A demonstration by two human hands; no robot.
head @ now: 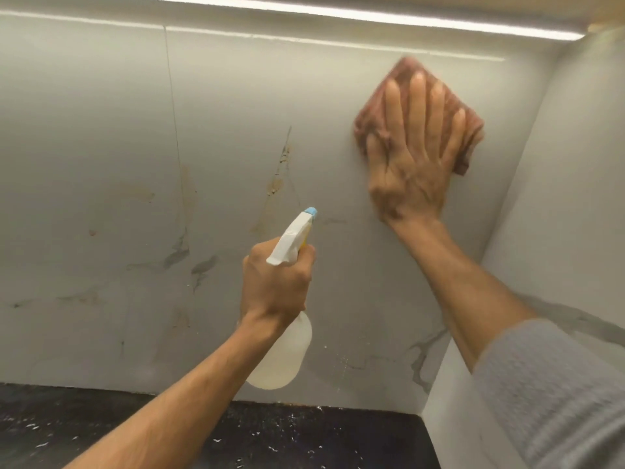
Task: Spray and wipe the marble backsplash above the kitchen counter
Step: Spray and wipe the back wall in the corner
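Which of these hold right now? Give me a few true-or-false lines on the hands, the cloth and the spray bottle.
1. The right hand presses the cloth flat against the backsplash with straight fingers. True.
2. The left hand grips the spray bottle around its neck. True.
3. The cloth is blue. False: it is reddish-brown.
4. The spray bottle is set down. False: it is held up above the dark counter.
5. The cloth is at the backsplash's lower left. False: it is high up, near the right corner.
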